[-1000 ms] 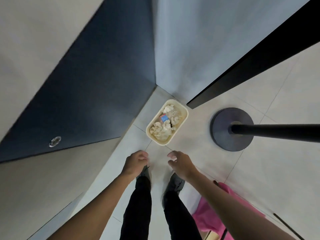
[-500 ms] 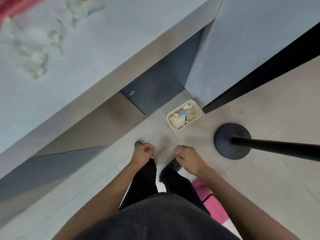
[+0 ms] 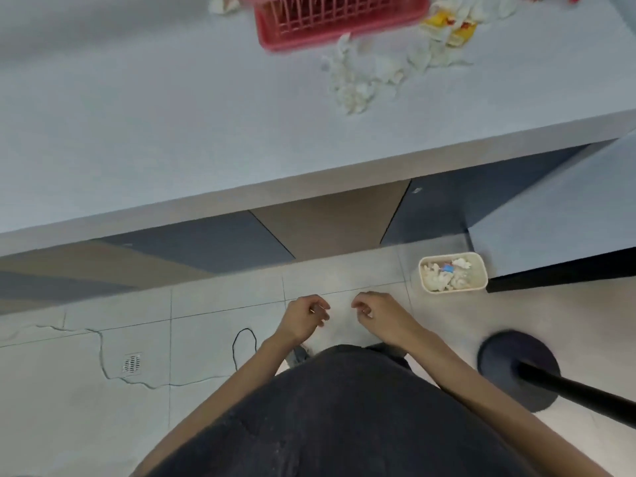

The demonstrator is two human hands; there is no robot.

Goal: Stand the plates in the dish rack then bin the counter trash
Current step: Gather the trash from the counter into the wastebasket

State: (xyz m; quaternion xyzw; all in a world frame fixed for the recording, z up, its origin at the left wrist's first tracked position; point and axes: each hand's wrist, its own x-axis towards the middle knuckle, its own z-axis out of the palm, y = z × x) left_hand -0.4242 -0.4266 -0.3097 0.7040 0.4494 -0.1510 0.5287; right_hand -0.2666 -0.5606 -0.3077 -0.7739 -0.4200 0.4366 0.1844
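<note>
Crumpled white paper tissues and yellow-and-red snack wrappers lie scattered on the pale grey surface, just in front of and to the right of the red plastic dish rack. The rack's top is cut off and blurred, so whether plates stand in it cannot be told. Down on the tiled floor, the cream rectangular plastic bin sits tucked against the cabinet corner, almost under that litter, which keeps each carry short; it holds similar tissues. The left hand and right hand hang low before the body, fingers loosely curled and holding nothing, probably free to reach up for another handful.
</note>
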